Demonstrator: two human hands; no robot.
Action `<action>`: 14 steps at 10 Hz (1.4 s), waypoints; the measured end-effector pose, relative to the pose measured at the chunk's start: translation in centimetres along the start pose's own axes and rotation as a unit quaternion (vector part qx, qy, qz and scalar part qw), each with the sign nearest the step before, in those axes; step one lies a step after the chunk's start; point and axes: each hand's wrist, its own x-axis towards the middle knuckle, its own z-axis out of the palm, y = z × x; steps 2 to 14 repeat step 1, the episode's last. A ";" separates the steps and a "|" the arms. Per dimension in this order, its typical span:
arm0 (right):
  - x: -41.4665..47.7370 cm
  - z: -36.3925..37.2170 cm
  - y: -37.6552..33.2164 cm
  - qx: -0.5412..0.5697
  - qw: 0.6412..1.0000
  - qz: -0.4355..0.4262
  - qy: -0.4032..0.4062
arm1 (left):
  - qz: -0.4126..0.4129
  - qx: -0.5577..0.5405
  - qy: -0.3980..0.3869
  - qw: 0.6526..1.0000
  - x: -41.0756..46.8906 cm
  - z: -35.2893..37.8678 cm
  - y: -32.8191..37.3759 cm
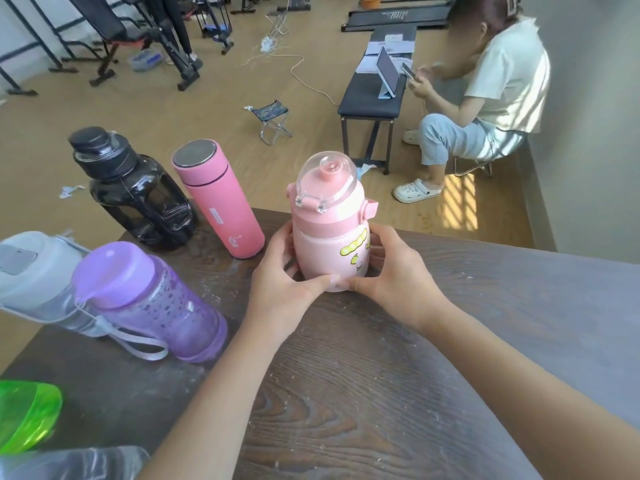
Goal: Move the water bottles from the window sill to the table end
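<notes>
A squat pink bottle (pixel 329 233) with a clear dome lid and a yellow cartoon print stands upright near the far edge of the dark wooden table (pixel 381 375). My left hand (pixel 282 285) and my right hand (pixel 391 271) wrap its lower body from both sides, thumbs meeting at its base. To its left stand a tall pink flask (pixel 221 206) and a black jug-shaped bottle (pixel 138 192). Nearer me on the left are a purple bottle (pixel 156 303) with a strap, a grey-lidded clear bottle (pixel 31 282) and a green lid (pixel 24 414).
A clear plastic bottle (pixel 69 462) lies at the bottom left corner. Beyond the table edge, a person (pixel 485 98) sits on a stool by a black bench (pixel 370 105). A small folding stool (pixel 272 121) and gym equipment (pixel 138 39) stand on the floor.
</notes>
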 end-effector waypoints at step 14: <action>-0.9 -0.2 0.2 0.020 0.999 0.023 0.011 | -0.010 -0.005 0.006 1.000 -1.8 0.1 -0.1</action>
